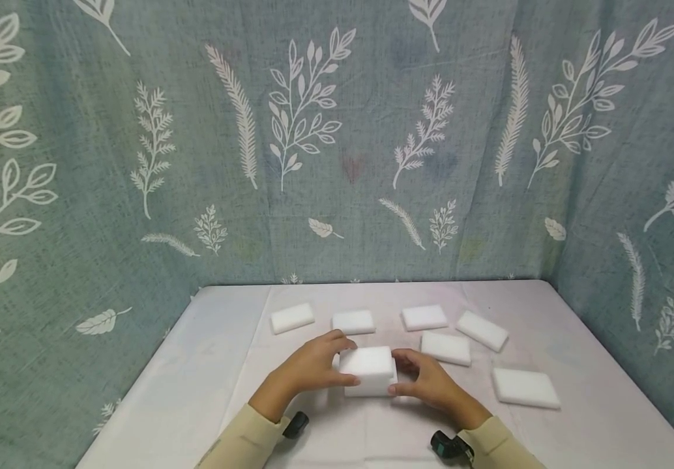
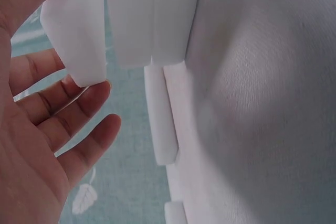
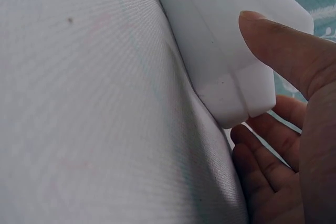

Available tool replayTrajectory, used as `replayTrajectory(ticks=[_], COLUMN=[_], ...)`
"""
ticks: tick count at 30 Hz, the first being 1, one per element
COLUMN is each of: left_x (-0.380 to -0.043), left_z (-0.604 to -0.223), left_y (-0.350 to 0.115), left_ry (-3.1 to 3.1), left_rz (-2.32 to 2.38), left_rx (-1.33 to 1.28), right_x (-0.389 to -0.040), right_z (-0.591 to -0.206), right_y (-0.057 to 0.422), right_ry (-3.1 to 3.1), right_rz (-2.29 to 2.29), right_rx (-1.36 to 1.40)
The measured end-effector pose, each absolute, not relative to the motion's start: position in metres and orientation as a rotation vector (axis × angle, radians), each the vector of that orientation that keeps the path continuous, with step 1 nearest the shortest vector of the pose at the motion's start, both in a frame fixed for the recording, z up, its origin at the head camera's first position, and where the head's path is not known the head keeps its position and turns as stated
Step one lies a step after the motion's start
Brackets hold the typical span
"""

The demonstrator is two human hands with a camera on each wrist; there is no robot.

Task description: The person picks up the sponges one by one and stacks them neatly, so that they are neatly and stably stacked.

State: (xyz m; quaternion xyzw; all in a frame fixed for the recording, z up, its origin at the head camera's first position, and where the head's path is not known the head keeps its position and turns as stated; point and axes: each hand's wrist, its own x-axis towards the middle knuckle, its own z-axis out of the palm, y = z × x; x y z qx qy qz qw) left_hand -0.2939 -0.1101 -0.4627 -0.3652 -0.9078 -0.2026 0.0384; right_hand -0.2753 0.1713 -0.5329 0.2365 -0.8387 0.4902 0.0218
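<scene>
My left hand (image 1: 313, 366) pinches a white foam sponge block (image 1: 366, 360) between thumb and fingers. In the left wrist view that block (image 2: 79, 30) is slightly tilted, with a narrow gap between it and a stack of two similar blocks (image 2: 152, 19). The stack lies flat on the table. My right hand (image 1: 431, 383) holds the stack's right end, thumb on the near side and fingers on the far side. In the right wrist view the thumb presses against the stacked blocks (image 3: 210, 51), one directly on the other.
Several more white blocks lie flat around the hands: a left one (image 1: 293, 318), a back middle one (image 1: 353, 322), and one at right (image 1: 526, 388). A white cloth covers the table (image 1: 196, 404). Leaf-patterned curtains (image 1: 337, 163) stand behind and at both sides.
</scene>
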Motion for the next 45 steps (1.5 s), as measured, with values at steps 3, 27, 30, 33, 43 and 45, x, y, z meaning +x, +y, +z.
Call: replayTrajectory(ticks=[3,27,30,33,43,45], left_x=[-0.2944,-0.2927,-0.2927,-0.2934,-0.2937,-0.2931], left_z=[-0.4625,-0.4664,-0.4666,-0.4673,-0.4681,-0.4679], left_y=[-0.1081,-0.1006,-0.1003,-0.0997,-0.0997,-0.0995], left_ry=[-2.777,-2.763,-2.761,-2.758,-2.763,-2.765], left_rz=[-0.603,-0.578,-0.570,-0.564,-0.564,-0.565], left_rx=[-1.131,-1.152,-1.152,-1.149,-1.138,-1.138], right_x=[-0.2764,-0.2751,-0.2748,-0.2747,-0.2734,-0.2731], right_z=[-0.5325,-0.5329,-0.5315,-0.5301,-0.5293,-0.5287], right_y=[0.1707,0.1694,0.1692,0.1692,0.1691,0.1693], right_ry=[-2.600,-2.619,-2.623,-2.622,-2.627,-2.628], right_rz=[1.525,1.516,1.508,1.512,1.508,1.503], right_rx=[0.733,0.674,0.668,0.672,0.659,0.662])
